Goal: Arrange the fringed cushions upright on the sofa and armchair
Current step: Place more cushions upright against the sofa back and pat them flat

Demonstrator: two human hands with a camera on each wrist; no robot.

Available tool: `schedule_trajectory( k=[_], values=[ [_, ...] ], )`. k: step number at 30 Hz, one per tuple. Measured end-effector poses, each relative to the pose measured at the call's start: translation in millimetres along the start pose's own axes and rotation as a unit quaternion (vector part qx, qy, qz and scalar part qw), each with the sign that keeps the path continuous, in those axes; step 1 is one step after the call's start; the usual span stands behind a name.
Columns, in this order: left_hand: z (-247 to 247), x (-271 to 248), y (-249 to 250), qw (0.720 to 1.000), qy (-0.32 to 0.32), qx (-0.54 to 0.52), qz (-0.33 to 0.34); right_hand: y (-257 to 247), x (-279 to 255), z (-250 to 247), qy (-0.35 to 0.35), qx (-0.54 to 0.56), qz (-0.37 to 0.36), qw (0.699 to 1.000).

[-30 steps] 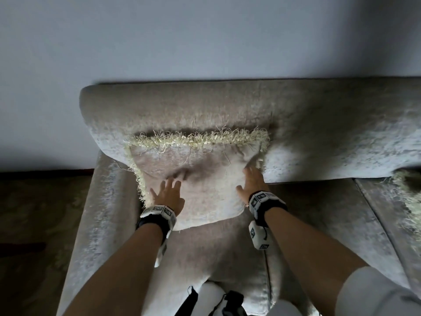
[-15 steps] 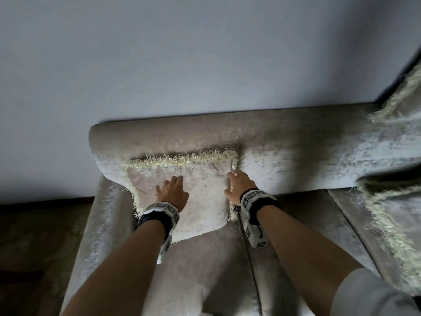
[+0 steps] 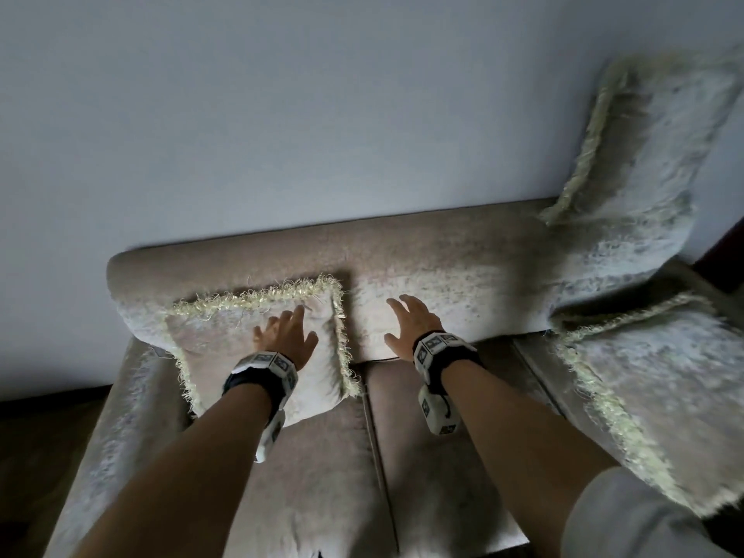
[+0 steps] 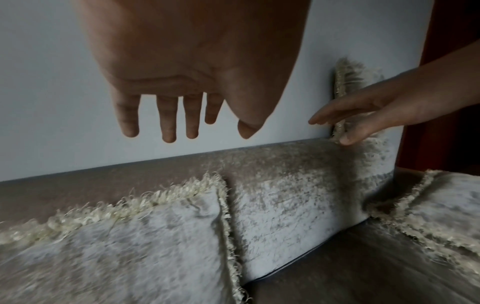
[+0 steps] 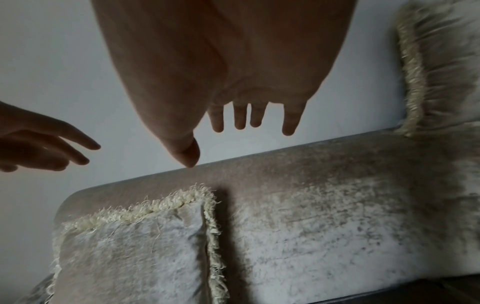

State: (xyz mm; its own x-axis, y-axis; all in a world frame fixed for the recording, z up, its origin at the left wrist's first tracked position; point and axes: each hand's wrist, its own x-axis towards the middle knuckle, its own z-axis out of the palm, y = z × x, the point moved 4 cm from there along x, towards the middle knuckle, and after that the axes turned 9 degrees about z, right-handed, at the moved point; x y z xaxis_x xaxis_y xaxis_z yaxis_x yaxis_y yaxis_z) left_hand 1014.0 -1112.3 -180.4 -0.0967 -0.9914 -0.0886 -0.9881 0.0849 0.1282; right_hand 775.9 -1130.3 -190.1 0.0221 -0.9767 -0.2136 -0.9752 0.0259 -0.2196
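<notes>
A beige cushion with cream fringe [image 3: 225, 344] [image 4: 130, 246] [image 5: 130, 257] stands upright against the sofa backrest [image 3: 443, 267] at the left end. My left hand [image 3: 286, 336] [image 4: 192, 115] hovers in front of it with straight, spread fingers and holds nothing. To the cushion's right, my right hand [image 3: 406, 324] [image 5: 241, 92] is open too, in front of the bare backrest. A second fringed cushion [image 3: 644, 155] [image 5: 441, 61] stands on end at the far right of the backrest. A third fringed cushion [image 3: 664, 396] [image 4: 441, 205] lies tilted on the right seat.
A plain pale wall [image 3: 282, 114] rises straight behind the sofa. The left armrest [image 3: 120, 416] borders the first cushion. The seat cushions [image 3: 443, 457] between the left and right fringed cushions are bare. Dark floor [image 3: 32, 436] shows at the left.
Both hands have come off the left cushion, which stays upright. The right hand has moved right, off its edge. The head view has swung right, bringing two more cushions into sight.
</notes>
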Motion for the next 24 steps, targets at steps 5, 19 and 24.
schedule_trajectory(
  k=[5,19,24],
  values=[
    [0,-15,97,0.999,0.006,-0.024,0.046,91,-51,-21,0.011,0.016,0.033,0.999],
    [10,-12,486,0.942,-0.011,0.01,0.335,428,-198,-87,0.074,0.117,0.281,0.95],
    [39,-15,567,0.91,-0.059,0.018,0.41,498,-251,-85,0.093,0.13,0.354,0.922]
  ],
)
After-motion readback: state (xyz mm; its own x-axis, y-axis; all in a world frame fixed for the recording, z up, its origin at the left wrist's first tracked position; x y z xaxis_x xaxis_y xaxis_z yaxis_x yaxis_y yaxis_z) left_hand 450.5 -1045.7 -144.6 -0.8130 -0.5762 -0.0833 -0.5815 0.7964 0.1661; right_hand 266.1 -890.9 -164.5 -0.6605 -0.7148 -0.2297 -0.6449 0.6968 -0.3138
